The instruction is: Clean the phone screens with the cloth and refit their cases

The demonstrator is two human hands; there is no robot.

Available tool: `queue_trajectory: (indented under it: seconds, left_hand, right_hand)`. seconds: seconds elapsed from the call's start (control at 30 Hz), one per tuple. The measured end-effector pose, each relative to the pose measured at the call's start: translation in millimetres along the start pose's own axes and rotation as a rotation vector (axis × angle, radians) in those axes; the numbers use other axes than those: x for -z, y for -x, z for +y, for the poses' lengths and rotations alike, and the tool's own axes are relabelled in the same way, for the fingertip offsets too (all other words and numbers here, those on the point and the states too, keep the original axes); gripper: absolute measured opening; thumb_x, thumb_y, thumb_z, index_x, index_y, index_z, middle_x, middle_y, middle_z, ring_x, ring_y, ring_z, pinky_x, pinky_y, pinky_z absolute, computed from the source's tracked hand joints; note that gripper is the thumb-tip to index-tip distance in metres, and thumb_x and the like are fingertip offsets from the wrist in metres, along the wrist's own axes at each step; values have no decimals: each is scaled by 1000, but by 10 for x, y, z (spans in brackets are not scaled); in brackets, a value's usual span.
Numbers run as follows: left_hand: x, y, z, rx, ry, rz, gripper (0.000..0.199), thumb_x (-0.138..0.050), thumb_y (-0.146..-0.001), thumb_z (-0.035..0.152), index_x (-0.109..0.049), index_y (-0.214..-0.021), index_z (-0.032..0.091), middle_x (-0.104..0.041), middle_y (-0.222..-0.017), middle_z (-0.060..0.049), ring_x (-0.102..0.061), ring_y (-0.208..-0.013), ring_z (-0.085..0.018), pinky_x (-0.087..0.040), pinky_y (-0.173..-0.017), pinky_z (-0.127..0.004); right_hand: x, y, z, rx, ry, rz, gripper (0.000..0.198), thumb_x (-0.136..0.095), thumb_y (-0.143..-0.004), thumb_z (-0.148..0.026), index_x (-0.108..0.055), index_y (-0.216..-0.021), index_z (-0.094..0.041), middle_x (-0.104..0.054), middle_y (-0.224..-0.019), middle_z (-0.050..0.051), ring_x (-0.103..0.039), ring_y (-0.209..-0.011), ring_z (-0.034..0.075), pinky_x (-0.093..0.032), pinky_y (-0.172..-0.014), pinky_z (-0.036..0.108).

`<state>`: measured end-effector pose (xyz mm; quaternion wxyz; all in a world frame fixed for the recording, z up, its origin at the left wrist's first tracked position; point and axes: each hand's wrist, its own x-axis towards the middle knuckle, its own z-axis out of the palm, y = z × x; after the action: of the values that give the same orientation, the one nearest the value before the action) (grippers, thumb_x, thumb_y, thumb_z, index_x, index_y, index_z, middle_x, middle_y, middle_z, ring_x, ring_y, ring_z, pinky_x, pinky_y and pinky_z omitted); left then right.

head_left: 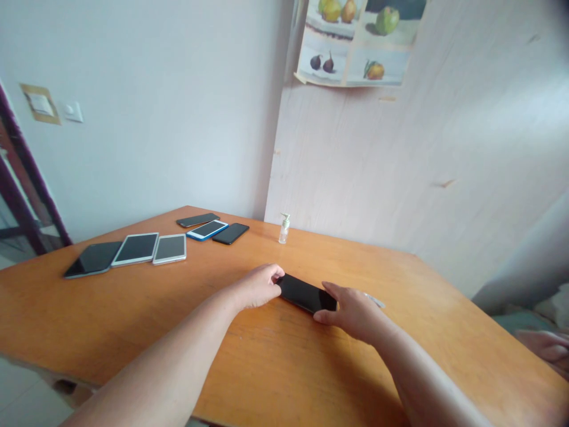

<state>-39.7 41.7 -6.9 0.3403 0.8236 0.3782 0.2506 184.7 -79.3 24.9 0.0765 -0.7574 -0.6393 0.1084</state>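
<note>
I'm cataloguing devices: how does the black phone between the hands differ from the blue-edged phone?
The black phone has an all-dark front; the blue-edged phone has a white border. The left hand and right hand hold the black phone, while the blue-edged phone lies untouched farther back. Both are face up.

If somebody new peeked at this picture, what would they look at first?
Probably the black phone mid-table, with the left hand and right hand at its two ends. Next, perhaps the bright fruit poster high on the wall, then six more devices grouped at the table's far left.
</note>
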Motion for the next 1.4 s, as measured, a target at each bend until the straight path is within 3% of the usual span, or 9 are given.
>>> queue_trajectory:
  seconds: [0.13, 0.27, 0.4, 0.53, 0.7, 0.87, 1.03, 1.27, 1.4]
  left_hand:
    - [-51, -7, 29, -150, -190, 73, 26, -63, -73, 26, -64, -99, 22, -64, -103, -5, -61, -95, -21, -48, -84, -31]
    - [-180, 0, 151, -312, -324, 87, 49, -64, -78, 50, -60, -118, 24, -60, -124, -8, -53, -117, -28, -41, -101, -42]
    - [-295, -17, 283, -348, -423, -3, 64, -60, -79, 61, -54, -131, 25, -52, -141, -9, -41, -133, -33, -30, -111, -51]
    - [-308, -58, 327, -325, -437, -119, 66, -56, -81, 64, -49, -136, 28, -47, -146, -9, -35, -138, -35, -16, -113, -62]
    - [-272, -79, 324, -318, -395, -177, 70, -65, -73, 64, -51, -133, 29, -53, -139, -10, -46, -129, -35, -11, -112, -66]
    - [-255, -89, 332, -362, -410, -150, 66, -71, -68, 63, -58, -124, 31, -60, -126, -6, -53, -119, -32, -25, -109, -56]
    - [-255, -106, 307, -397, -397, -140, 68, -71, -65, 67, -61, -118, 25, -62, -113, -8, -56, -106, -29, -45, -91, -39]
    - [-291, -81, 239, -425, -371, -60, 69, -74, -64, 66, -62, -117, 24, -62, -110, -8, -56, -104, -28, -46, -89, -39]
    - [-303, -77, 198, -411, -345, 7, 72, -77, -61, 64, -60, -119, 25, -61, -112, -8, -56, -105, -28, -45, -91, -41]
  right_hand:
    - [6, 10, -14, 22, 5, 3, 83, -67, -70, -60, -49, -140, -19, -68, -116, 14, -63, -105, 32, -44, -84, 37]
    - [17, 16, -47, 36, 17, 31, 81, -67, -69, -61, -51, -137, -19, -67, -118, 14, -61, -108, 32, -42, -85, 36]
    - [44, 31, -87, 45, 49, 37, 67, -67, -69, -60, -59, -123, -22, -70, -108, 11, -64, -98, 31, -41, -78, 34]
    - [84, 43, -49, 67, -5, 14, 58, -69, -66, -56, -62, -112, -23, -70, -103, 9, -64, -93, 29, -41, -74, 33]
    - [158, 56, 104, 127, -160, -50, 71, -77, -59, -51, -60, -122, -24, -66, -116, 10, -60, -106, 31, -44, -83, 36]
    - [202, 49, 196, 69, -106, -30, 78, -78, -52, -62, -63, -118, -24, -65, -113, 12, -57, -108, 36, -44, -84, 42]
    - [150, -23, 248, 59, -137, -36, 72, -77, -50, -66, -67, -106, -22, -63, -112, 10, -61, -98, 31, -45, -75, 36]
    - [96, -86, 283, 81, -316, -60, 50, -81, -51, -55, -64, -84, -22, -67, -80, 0, -59, -68, 17, -36, -52, 23]
    - [12, -127, 200, -56, -644, -51, 33, -71, -68, -45, -61, -88, -20, -64, -63, -1, -53, -51, 12, -34, -45, 21]
